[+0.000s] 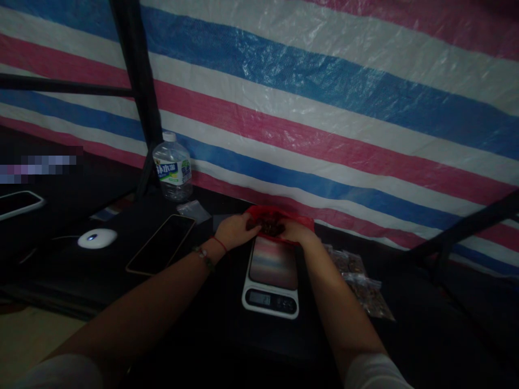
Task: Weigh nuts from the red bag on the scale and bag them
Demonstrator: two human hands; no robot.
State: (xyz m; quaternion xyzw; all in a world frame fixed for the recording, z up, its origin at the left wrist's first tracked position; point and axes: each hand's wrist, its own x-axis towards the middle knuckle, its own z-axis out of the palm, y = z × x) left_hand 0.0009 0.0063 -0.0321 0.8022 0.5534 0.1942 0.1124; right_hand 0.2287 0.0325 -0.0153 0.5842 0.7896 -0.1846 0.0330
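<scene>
A red plastic bag [302,220] lies wide at the top, with small dark brown pieces [271,226] inside it. My left hand [238,229] is closed on its left edge, the thumb reaching over the pieces. From the right, my right hand [297,231] reaches into the bag; its fingertips are lost among the dark pieces, so their grip is unclear. Directly in front of the bag is a white digital scale [271,305] with a shiny dark plate and a lit display. Clear zip bags [371,297] of small brown pieces lie beside my right forearm.
Left of the scale are a phone [162,246], a clear plastic packet [194,210] and a white rounded device [97,238]. A clear bottle [173,170] stands behind them near a dark metal post [135,70]. A striped plastic sheet [324,119] closes off the back.
</scene>
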